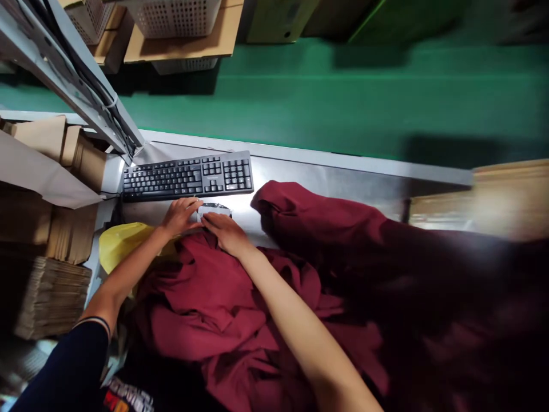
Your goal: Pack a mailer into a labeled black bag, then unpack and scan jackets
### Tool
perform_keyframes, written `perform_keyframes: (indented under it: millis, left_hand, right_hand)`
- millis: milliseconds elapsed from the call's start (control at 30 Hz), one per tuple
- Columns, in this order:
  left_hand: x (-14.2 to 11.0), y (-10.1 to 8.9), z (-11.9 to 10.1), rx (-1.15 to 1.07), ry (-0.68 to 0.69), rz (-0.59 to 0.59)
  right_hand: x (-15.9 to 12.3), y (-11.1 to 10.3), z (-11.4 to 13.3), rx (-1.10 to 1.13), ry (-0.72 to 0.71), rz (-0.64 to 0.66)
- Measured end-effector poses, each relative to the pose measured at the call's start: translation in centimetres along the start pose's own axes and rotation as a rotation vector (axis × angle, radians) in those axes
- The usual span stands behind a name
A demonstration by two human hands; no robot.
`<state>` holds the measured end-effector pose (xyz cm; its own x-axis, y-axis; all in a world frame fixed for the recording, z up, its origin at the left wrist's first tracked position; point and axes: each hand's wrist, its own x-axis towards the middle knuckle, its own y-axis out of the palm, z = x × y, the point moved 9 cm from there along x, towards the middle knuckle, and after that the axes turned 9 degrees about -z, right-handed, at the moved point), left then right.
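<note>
My left hand (pixel 182 214) reaches past the pile of cloth and grips the left end of a small packet with a white top (pixel 217 210) and a dark, shiny edge. My right hand (pixel 227 232) holds the same packet from the near side, its fingers closed over the white face. What the packet contains cannot be made out. Maroon cloth (pixel 240 320) lies crumpled under both forearms and spreads to the right. Beneath its left side a yellow bag or cloth (pixel 122 243) pokes out. Just beyond the hands sits a black keyboard (pixel 186 176).
Flat cardboard stacks (pixel 55 297) stand at the left below a metal post with cables (pixel 86 68). Cardboard boxes (pixel 510 200) are at the right end of the metal table (pixel 300 171). White perforated baskets (pixel 175 17) rest on a shelf over the green floor (pixel 291 97).
</note>
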<state>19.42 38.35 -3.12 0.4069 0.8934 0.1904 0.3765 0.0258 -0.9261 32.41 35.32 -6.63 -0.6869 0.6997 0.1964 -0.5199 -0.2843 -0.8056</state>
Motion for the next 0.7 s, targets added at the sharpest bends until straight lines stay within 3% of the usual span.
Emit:
perform_keyframes:
  millis: [100, 233, 333, 500, 700]
  left_hand:
    - [-1.2, -0.4, -0.5, -0.017, 0.039, -0.005]
    - [-2.3, 0.5, -0.9, -0.010, 0.088, 0.070]
    - [-2.3, 1.4, -1.2, 0.007, 0.144, 0.105]
    - [-1.8, 1.5, -2.1, -0.012, 0.298, 0.042]
    - [-1.7, 1.4, -2.1, -0.005, 0.305, 0.058]
  right_hand:
    - [-0.5, 0.1, -0.6, 0.032, 0.014, -0.048]
    - [-0.8, 0.0, -0.8, 0.025, 0.007, -0.076]
    - [-1.1, -0.1, -0.8, 0.018, -0.014, -0.094]
    - [-1.5, -0.3, -0.8, 0.030, -0.017, -0.121]
    - [-1.4, -0.6, -0.7, 0.053, -0.001, -0.131]
